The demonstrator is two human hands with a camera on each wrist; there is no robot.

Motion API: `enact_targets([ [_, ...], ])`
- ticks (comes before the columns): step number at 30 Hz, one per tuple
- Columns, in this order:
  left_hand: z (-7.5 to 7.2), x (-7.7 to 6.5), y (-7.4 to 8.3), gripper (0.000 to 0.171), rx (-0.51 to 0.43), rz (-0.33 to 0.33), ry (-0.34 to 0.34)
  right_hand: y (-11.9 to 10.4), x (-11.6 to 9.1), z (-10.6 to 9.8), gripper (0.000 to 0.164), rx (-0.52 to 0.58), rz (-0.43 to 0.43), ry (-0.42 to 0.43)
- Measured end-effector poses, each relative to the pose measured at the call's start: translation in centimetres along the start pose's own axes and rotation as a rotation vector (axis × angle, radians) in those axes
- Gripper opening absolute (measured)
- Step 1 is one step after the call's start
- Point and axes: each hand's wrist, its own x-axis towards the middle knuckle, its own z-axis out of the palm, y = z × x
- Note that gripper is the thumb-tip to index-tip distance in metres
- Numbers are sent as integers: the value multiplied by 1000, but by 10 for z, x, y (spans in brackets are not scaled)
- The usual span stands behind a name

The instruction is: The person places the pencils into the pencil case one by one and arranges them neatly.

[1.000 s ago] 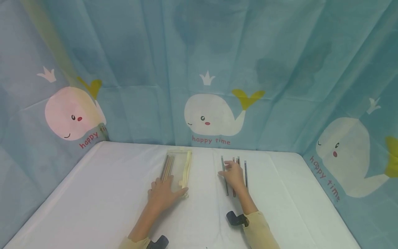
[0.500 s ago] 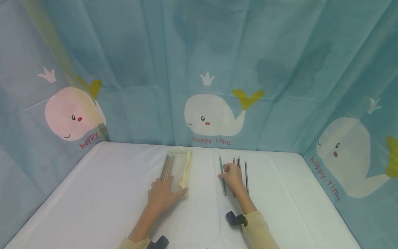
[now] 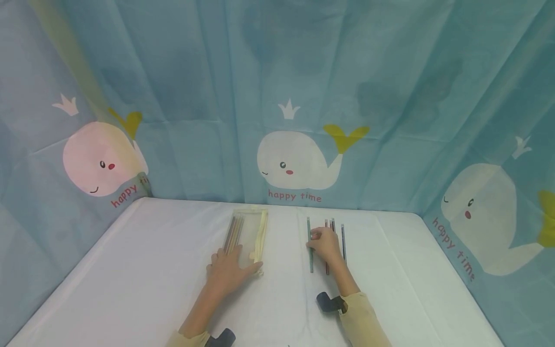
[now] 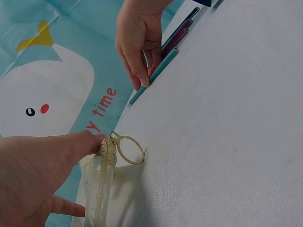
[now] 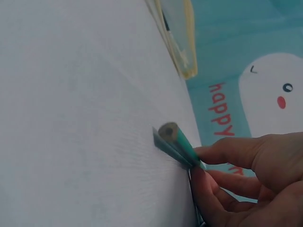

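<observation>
My left hand (image 3: 227, 272) lies spread on a see-through zippered pencil pouch (image 3: 262, 224), thumb toward its right edge. Several pencils (image 3: 234, 231) show inside the pouch. In the left wrist view, a pale ring (image 4: 131, 150) hangs from the zipper end near the thumb. My right hand (image 3: 326, 245) pinches a green pencil (image 3: 311, 262) between thumb and fingers. The right wrist view shows this pencil's flat, unsharpened end (image 5: 168, 131) close over the white cloth.
Right of the green pencil lie a reddish pencil (image 3: 327, 268), a dark blue pencil (image 3: 343, 236) and others, partly hidden by the right hand. The white-covered table (image 3: 130, 270) ends at a blue whale-print curtain (image 3: 195, 159).
My right thumb and fingers have closed on the green pencil. The pencil has shifted slightly left and straightened. The left hand and pouch have stayed in place.
</observation>
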Motion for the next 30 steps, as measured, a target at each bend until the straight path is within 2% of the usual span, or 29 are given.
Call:
enact_targets([
  [8, 0, -1, 0, 92, -4, 1, 1, 2, 2, -3, 38, 28, 13, -20],
  [16, 0, 0, 0, 93, 4, 3, -3, 0, 1, -3, 40, 26, 9, -7],
  [22, 1, 0, 0, 93, 13, 6, 2, 1, 2, 2, 46, -20, -28, 16],
  [30, 0, -1, 0, 92, 24, 8, 5, 2, 3, 1, 41, -19, -5, 3],
])
